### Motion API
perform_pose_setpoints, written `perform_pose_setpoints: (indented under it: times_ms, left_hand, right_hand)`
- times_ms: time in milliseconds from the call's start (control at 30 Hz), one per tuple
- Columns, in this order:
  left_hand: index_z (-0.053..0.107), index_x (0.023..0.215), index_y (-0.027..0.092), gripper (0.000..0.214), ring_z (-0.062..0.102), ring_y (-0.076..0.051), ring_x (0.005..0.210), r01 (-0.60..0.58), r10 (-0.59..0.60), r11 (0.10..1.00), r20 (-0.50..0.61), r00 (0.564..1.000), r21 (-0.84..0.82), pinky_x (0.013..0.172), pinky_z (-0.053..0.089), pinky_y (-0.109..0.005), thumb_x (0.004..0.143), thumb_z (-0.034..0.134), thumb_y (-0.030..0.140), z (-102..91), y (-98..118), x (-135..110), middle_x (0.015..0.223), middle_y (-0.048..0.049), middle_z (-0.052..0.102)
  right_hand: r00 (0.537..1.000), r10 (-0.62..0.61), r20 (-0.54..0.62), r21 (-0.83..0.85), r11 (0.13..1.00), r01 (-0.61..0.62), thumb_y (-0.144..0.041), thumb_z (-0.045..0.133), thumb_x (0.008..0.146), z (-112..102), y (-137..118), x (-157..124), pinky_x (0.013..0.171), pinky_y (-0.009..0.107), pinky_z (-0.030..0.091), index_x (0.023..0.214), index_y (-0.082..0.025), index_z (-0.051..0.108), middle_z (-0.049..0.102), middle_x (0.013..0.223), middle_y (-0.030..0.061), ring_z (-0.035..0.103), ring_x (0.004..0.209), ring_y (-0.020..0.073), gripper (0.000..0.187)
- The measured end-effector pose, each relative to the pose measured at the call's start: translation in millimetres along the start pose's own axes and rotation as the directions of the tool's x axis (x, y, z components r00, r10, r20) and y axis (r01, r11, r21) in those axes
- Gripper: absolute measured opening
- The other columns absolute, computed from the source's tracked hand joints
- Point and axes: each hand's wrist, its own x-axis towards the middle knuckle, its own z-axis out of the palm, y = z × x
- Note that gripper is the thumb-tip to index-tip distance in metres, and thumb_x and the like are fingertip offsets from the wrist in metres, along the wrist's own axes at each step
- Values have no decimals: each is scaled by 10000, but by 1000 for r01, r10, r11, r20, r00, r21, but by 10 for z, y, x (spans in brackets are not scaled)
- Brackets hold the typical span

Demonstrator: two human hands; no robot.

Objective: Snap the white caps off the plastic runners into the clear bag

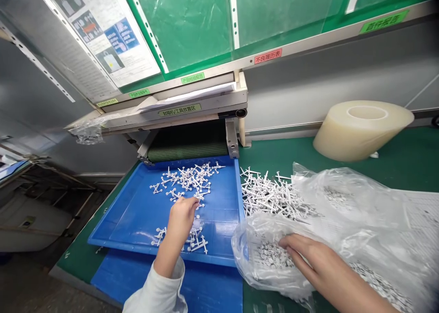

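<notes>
My left hand (183, 214) reaches over a blue tray (133, 203). Its fingers are pinched at a small white plastic piece among several white branched plastic pieces (192, 178). More of these pieces (197, 242) lie near the tray's front edge, partly behind my wrist. My right hand (308, 256) is at the mouth of a clear plastic bag (245, 246). Its thumb and fingers are closed together over small round grey-white parts (272, 254) in the bag, and whatever is between the fingertips is hidden.
Right of the tray lies a heap of white plastic sticks (270, 194). Another clear bag (363, 189) holds small parts on paper sheets. A large tape roll (360, 130) stands on the green table (281, 151). Behind the tray is a conveyor end (188, 144) under a shelf (206, 103).
</notes>
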Motion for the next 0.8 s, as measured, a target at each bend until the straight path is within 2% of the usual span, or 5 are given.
perform_pose_setpoints:
  times_ms: [167, 333, 500, 667, 800]
  left_hand:
    - [640, 854, 171, 225, 608, -175, 731, 49, -145, 837, -134, 980, -545, 728, 490, -294, 786, 609, 383, -123, 223, -325, 812, -50, 689]
    - [588, 758, 147, 519, 459, -52, 444, 208, -167, 457, 146, 975, -865, 462, 419, -170, 572, 745, 606, 98, 616, -668, 586, 15, 580]
    - [630, 718, 148, 379, 448, -13, 455, 484, -46, -84, 488, 871, -871, 490, 380, -119, 505, 899, 310, 371, 922, -972, 575, 47, 558]
    - [751, 684, 185, 229, 548, -130, 644, 64, 204, 254, 118, 972, -965, 652, 414, -239, 687, 782, 412, 546, 938, -1092, 630, -40, 672]
    - [785, 757, 254, 206, 517, -146, 586, -249, 419, 359, -83, 904, -899, 650, 403, -281, 795, 676, 425, 593, 914, -1113, 598, -48, 696]
  right_hand:
    - [998, 64, -12, 325, 944, -56, -368, 371, 947, -121, -214, -107, 650, 321, 507, 898, -248, 636, 689, 817, 55, 651, 736, 239, 295]
    - [983, 177, -57, 738, 671, -78, -482, 465, 897, -120, -486, -93, 658, 303, 507, 1099, -261, 594, 658, 900, 53, 633, 758, 213, 326]
    - [990, 59, 126, 921, 363, -139, -551, 602, 814, -144, -556, -41, 553, 249, 467, 905, -199, 618, 596, 645, -16, 577, 562, 137, 364]
    - [979, 137, 148, 915, 357, -188, -548, 683, 755, -331, -534, -130, 465, 182, 364, 728, -168, 617, 530, 569, -51, 465, 463, 65, 386]
    - [970, 58, 237, 949, 202, -243, -536, 693, 763, -403, -580, -245, 473, 173, 372, 773, -178, 659, 554, 553, -44, 476, 448, 55, 360]
